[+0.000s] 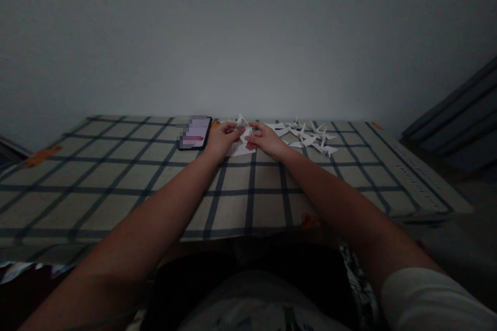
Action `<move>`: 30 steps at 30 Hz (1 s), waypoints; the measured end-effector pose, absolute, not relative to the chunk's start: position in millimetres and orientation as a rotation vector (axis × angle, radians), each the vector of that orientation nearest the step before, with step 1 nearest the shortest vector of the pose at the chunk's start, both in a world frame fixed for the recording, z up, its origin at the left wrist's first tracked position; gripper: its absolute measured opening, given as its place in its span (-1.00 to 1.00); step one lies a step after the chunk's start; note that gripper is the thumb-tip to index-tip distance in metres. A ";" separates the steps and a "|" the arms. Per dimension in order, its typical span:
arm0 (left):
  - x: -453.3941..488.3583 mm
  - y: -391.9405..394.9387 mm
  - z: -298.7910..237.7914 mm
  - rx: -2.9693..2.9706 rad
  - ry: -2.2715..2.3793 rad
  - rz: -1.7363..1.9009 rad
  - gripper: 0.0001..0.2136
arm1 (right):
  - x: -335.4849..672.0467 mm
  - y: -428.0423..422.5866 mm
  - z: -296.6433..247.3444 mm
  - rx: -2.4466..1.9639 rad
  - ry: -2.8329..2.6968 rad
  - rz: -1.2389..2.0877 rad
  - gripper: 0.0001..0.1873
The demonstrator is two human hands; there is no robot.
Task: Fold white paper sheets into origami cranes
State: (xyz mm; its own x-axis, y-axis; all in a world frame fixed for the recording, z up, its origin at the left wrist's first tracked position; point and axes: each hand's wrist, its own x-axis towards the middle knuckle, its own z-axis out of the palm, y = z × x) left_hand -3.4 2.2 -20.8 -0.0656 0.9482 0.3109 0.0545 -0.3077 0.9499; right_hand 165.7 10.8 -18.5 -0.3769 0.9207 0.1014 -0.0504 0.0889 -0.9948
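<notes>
Between my two hands, above the table, is a piece of folded white paper (241, 120) with a pointed tip sticking up. My left hand (224, 137) pinches its left side with thumb and fingers. On the other side, my right hand (265, 139) grips it, fingers bent inward. Parts of the paper are hidden behind the fingers. Under the hands lies a flat white sheet (239, 150). Several folded white paper cranes (309, 139) are grouped on the cloth to the right of my right hand.
A phone (195, 133) with a lit screen lies just left of my left hand. The checked tablecloth (128, 176) covers the table, which meets a plain wall (248, 51) at the back. Dark slatted shapes (458, 119) stand beyond the right edge.
</notes>
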 end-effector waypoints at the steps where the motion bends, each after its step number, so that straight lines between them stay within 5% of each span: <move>1: -3.2 2.5 -21.0 1.426 1.126 1.485 -0.62 | 165.2 10.4 -17.8 -0.908 -1.499 1.421 -0.45; 30: 2.1 4.7 -21.3 1.206 0.989 1.509 -0.62 | 164.9 4.2 -15.1 -0.858 -1.386 1.645 -0.56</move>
State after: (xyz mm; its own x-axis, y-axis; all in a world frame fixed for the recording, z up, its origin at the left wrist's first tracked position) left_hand 2.1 4.7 -21.3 -0.0812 0.9701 0.2285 -0.1781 -0.2397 0.9544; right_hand 164.9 4.2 -15.1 -0.4478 0.8941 -0.0020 -0.1497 -0.0772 -0.9857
